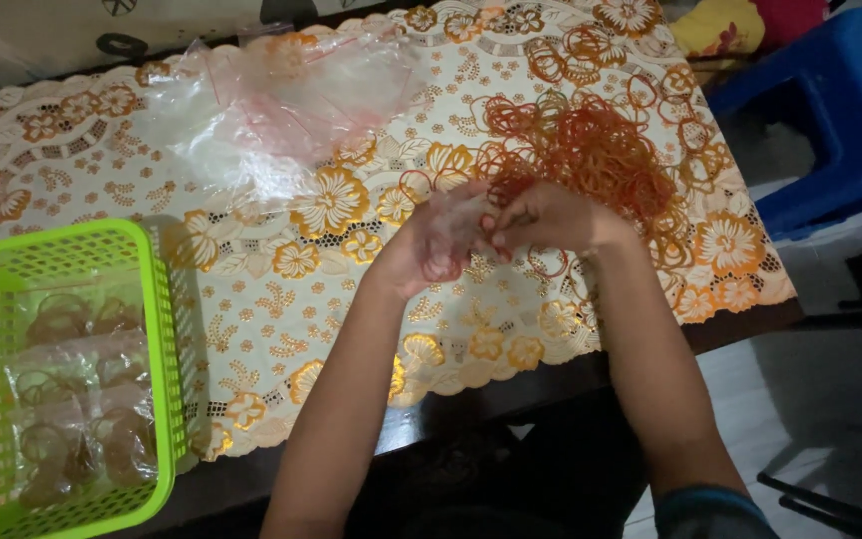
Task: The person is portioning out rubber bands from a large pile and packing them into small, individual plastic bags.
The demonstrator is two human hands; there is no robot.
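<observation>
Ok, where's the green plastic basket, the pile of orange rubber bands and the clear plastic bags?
Green plastic basket [157,329]: head view, right rim.
Pile of orange rubber bands [601,150]: head view, middle.
Clear plastic bags [281,110]: head view, centre.

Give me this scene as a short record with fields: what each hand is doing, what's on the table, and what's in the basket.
left hand: holds a small clear bag
right hand: fingertips at the bag's mouth, at the edge of the pile
pile of rubber bands: orange-red, loose, beyond the hands
empty plastic bags: clear, heaped at the far side
tablecloth: cream with orange flowers
green basket: at near left, holds filled bags of bands
blue stool: right of the table
</observation>
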